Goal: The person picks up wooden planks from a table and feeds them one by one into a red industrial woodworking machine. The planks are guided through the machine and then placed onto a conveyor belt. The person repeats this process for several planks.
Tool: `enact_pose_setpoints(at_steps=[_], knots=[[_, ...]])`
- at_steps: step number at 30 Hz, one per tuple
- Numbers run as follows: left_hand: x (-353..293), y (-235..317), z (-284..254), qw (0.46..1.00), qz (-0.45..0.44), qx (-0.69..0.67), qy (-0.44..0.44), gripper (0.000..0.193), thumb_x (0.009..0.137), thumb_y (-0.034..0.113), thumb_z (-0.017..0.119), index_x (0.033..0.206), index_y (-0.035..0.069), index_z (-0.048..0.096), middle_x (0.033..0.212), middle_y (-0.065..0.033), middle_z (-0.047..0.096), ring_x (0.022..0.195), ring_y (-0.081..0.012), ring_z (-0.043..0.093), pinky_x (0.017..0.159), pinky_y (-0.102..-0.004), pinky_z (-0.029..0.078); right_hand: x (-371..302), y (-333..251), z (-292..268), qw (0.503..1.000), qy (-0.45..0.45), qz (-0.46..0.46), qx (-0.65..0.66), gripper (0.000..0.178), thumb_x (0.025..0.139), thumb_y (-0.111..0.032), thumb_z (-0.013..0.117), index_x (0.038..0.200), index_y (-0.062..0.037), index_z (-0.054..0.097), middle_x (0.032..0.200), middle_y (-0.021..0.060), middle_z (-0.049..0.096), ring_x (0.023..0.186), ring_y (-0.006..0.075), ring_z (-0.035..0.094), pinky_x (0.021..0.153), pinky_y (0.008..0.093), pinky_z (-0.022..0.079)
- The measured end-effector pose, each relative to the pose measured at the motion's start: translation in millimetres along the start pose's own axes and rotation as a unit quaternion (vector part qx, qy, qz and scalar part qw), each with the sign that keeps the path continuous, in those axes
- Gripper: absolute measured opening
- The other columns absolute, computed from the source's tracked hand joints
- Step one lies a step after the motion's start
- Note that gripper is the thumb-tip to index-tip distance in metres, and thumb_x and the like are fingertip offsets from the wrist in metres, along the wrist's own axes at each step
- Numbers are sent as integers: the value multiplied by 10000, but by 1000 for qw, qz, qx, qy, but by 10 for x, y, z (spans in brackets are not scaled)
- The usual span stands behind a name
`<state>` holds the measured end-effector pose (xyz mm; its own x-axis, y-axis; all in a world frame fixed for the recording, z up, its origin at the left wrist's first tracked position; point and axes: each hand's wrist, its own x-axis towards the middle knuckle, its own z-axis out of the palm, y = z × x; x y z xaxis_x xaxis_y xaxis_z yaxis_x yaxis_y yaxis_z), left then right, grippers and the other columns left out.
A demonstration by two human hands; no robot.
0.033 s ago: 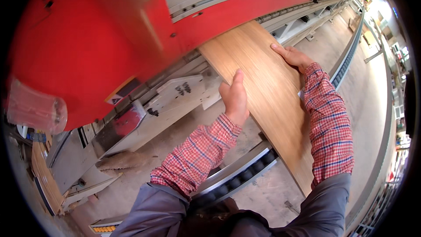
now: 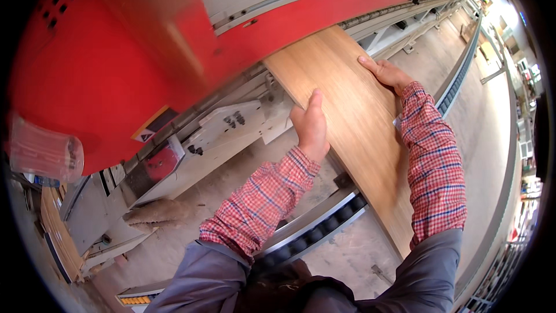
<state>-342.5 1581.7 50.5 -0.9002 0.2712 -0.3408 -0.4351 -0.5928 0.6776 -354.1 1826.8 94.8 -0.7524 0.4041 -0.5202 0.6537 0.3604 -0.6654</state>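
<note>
A long wood-grain board (image 2: pixel 347 113) slants from the red machine down toward my right forearm, its far end against the machine's red edge. My left hand (image 2: pixel 311 126) grips the board's left edge, thumb on the top face and fingers hidden underneath. Farther along, my right hand (image 2: pixel 387 74) is closed on the opposite edge with its thumb on top. Beneath the board runs a roller track (image 2: pixel 315 232) with dark rollers. Both sleeves are red checked cloth, with grey cloth at the upper arms.
The large red machine (image 2: pixel 116 69) fills the upper left, with a clear plastic cup-like part (image 2: pixel 46 149) at its lower corner. Under it is a pale metal frame (image 2: pixel 214 145). A second roller rail (image 2: pixel 454 90) curves along the right. Stacked boards (image 2: pixel 61 229) stand at far left.
The red machine and its frame sit slightly farther left in view. My hands keep the same grip on the board, which has hardly moved.
</note>
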Motion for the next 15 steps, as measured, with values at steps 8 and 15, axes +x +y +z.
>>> enact_pose_setpoints(at_steps=[8,15], knots=[[396,-618,810,998,2,16,59,449,958,192,656,1225,-149,536,1192,-217,638,1037,-271,648,906,-384,526,-119,306,-424,874,376,-195,-238,641,918,-518,620,1275,10,552,1180,252,649,1100,427,608,935,490,475],[727,-905,1249,984,-121,130,-25,601,984,373,591,1377,-56,441,1282,-195,584,1035,-282,654,803,-428,566,-1761,502,-229,831,397,-341,-187,451,899,-239,694,1245,12,551,1158,208,638,1083,397,590,916,463,454]])
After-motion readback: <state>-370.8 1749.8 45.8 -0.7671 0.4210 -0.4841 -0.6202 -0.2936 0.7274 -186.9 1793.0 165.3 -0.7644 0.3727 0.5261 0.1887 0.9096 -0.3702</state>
